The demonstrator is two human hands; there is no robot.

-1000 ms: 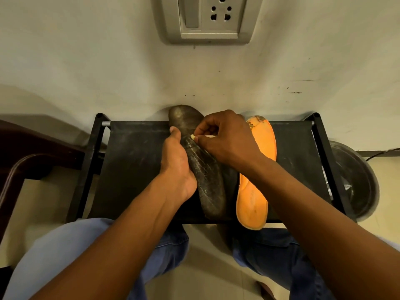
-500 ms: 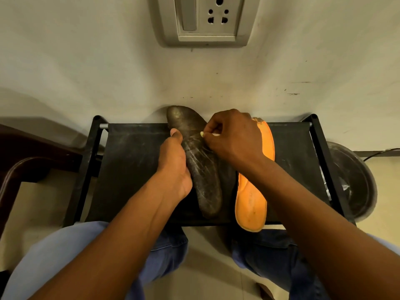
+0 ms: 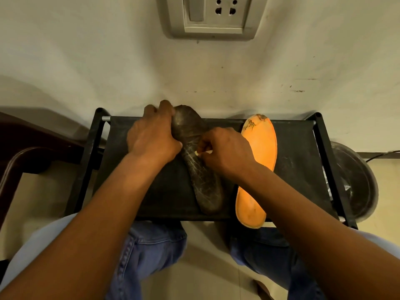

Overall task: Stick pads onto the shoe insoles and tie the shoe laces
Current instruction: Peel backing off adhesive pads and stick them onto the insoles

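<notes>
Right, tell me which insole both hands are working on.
The dark insole, lying left of the orange insole. The left hand holds its toe end; the right hand pinches something pale at its middle.

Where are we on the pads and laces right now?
Done: nothing visibly; no stuck pad shows on either insole. In hand: the left hand steadies the dark insole while the right hand pinches a small pale piece over it. Left: the orange insole lies bare; no shoes or laces in view.
</notes>
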